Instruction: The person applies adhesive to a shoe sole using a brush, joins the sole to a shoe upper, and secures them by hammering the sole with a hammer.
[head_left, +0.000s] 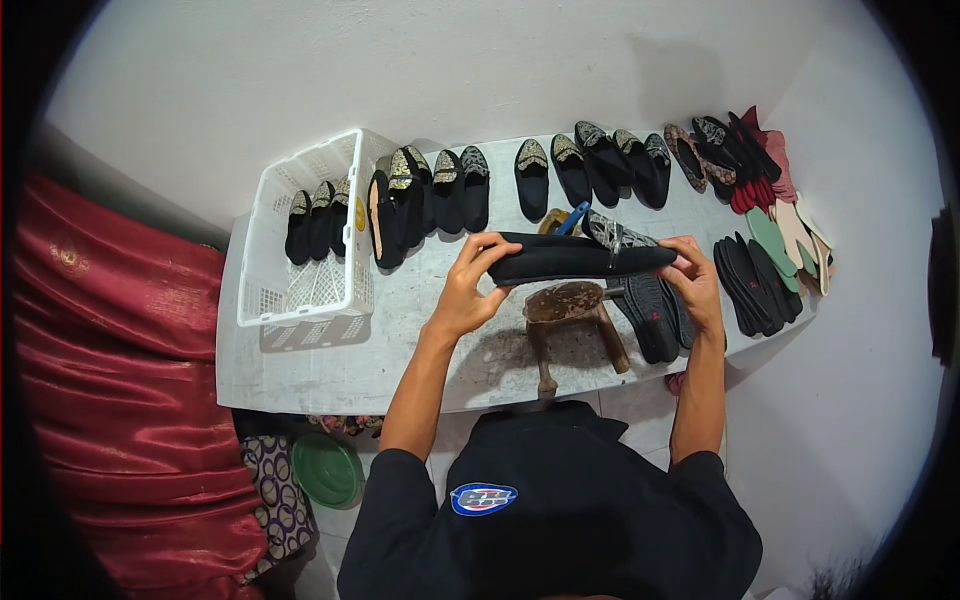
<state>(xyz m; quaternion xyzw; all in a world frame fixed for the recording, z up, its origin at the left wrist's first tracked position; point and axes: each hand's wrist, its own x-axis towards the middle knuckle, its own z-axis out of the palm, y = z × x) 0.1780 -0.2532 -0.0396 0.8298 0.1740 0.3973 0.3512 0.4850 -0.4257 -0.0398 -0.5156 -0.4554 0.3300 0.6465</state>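
Held sideways above the table is a black shoe point(560, 258) with a silver-and-black patterned upper near its toe. My left hand point(470, 285) pinches its heel end between thumb and fingers. At the toe end my right hand point(692, 275) grips it the same way. Just below the shoe stands a worn brown wooden stand point(565, 302) with legs. A tool with a blue handle point(573, 217) shows partly behind the shoe. Several black soles point(648, 320) lie to the right of the stand, close under my right hand.
A white plastic basket point(357, 235) with several shoes stands at the left. Finished-looking black shoes point(532, 180) line the back. Black soles point(750, 285), green and beige pieces point(770, 240) and red cloth point(775, 165) lie at the right. A red curtain point(120, 390) and green basin point(327, 470) are at left.
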